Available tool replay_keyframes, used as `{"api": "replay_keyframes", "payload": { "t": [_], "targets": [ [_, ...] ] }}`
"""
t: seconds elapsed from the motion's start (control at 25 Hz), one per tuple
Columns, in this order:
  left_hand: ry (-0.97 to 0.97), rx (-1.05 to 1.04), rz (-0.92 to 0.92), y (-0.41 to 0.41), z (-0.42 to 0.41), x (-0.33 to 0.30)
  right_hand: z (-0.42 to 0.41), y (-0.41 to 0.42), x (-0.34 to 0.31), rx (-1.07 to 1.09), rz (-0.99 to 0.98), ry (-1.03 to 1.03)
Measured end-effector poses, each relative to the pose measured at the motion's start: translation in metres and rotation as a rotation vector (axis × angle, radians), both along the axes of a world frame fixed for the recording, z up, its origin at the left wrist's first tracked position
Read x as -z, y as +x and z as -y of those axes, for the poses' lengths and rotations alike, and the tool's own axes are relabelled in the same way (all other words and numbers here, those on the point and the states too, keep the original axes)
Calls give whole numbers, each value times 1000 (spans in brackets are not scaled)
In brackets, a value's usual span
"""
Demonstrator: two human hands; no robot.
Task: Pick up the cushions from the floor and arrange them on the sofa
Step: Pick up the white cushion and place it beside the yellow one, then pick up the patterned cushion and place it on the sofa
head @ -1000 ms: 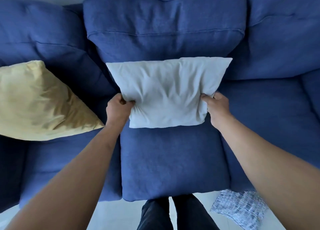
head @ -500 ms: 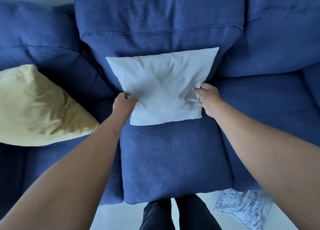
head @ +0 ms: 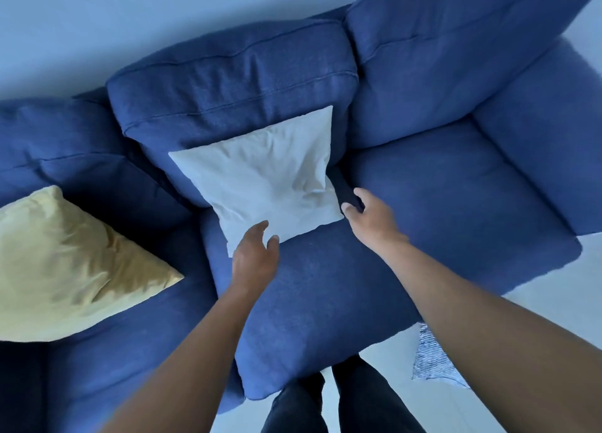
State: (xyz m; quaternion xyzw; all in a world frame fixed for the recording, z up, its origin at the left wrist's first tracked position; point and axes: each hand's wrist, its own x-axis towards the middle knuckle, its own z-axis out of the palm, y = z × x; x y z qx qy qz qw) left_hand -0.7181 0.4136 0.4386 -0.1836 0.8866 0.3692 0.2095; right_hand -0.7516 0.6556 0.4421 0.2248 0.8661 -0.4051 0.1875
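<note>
A white cushion (head: 267, 178) leans against the middle back cushion of the blue sofa (head: 325, 296), its lower edge on the seat. My left hand (head: 255, 257) hovers just in front of its lower left corner, fingers apart and holding nothing. My right hand (head: 371, 217) is beside the cushion's lower right corner, fingers loosely curled and empty, clear of the cushion. A yellow cushion (head: 65, 270) lies on the left seat.
A blue and white striped cushion (head: 430, 357) lies on the pale floor at the lower right, partly hidden by my right forearm. My dark-trousered legs (head: 325, 403) stand against the sofa's front edge. The right seat (head: 439, 185) has nothing on it.
Both hands have let go of the white cushion and drawn back a little. The cushion stays leaning on the sofa back. The view has tilted and swung.
</note>
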Motion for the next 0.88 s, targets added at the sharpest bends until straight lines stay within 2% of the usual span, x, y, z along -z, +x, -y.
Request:
{"api": "replay_keyframes", "payload": {
  "t": [0.16,0.36,0.68,0.88],
  "targets": [
    [-102,361,-141,19,-42,-15,-21,66,-19,-61,-68,156],
    [-130,729,-247,52,-109,-34,-72,169,-39,69,-89,337],
    [-126,1134,-243,129,-239,-30,-161,331,-44,447,-19,358],
    [-169,1350,-195,193,-321,-11,-205,425,-29,581,49,322]
  ]
}}
